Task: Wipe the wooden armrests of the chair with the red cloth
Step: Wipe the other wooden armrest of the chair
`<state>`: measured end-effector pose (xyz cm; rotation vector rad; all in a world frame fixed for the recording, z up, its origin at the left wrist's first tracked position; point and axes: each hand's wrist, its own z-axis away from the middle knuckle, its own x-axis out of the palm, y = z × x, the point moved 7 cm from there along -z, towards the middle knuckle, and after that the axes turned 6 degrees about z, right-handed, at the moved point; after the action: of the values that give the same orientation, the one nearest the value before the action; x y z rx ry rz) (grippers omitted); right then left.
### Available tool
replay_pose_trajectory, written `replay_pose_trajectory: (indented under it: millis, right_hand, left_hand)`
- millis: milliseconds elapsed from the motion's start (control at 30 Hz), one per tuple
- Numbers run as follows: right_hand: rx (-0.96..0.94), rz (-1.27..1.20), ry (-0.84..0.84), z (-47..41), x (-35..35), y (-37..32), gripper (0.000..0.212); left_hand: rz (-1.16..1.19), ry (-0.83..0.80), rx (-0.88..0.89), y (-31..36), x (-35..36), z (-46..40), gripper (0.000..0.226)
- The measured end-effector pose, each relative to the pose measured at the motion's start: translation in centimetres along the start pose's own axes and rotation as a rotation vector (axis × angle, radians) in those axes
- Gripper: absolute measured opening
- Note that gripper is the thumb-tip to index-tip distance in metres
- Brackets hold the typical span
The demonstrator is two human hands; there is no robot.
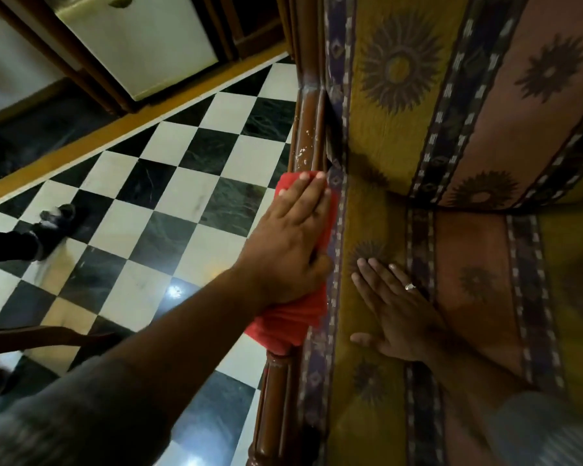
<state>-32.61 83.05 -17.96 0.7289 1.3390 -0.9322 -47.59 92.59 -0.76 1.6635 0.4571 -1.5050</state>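
Observation:
The chair's dark wooden armrest (308, 129) runs from the bottom middle up to the top middle of the head view, with pale specks on the part beyond my fingers. The red cloth (286, 324) is draped over the armrest. My left hand (283, 240) lies flat on top of the cloth, pressing it onto the wood, fingers pointing away from me. My right hand (394, 307) rests palm down, fingers spread, on the patterned seat cushion (377, 415) beside the armrest; it holds nothing and wears a ring.
The chair's patterned back cushion (418, 95) rises at the upper right. A black-and-white checkered floor (169, 196) lies left of the chair. Another person's dark shoe (53, 227) stands on it at the left. A white cabinet (138, 42) is at the top left.

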Motion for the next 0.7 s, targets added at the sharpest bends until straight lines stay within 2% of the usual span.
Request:
replay_pose_trajectory:
  millis: [167,333,467,700]
  right_hand:
    - [-0.053,0.021,-0.015,-0.7,-0.6,0.2,0.112]
    - [-0.135,0.054,-0.019,-6.1,-2.5,3.8,0.114]
    - [-0.106,0.075,0.014,-7.4,-2.2,4.6,0.112]
    - [-0.109,0.029,0.044,-7.2,-1.7,4.7,0.110]
  left_hand:
    - [-0.004,0.031,-0.001,0.5,-0.1,-0.1,0.087]
    - [0.015,0.044,0.007,0.6,0.1,0.4,0.089]
    - [0.046,0.037,0.029,-0.2,-0.2,-0.5,0.088]
    - [-0.111,0.031,-0.076,-3.4,-3.2,-9.4,0.091]
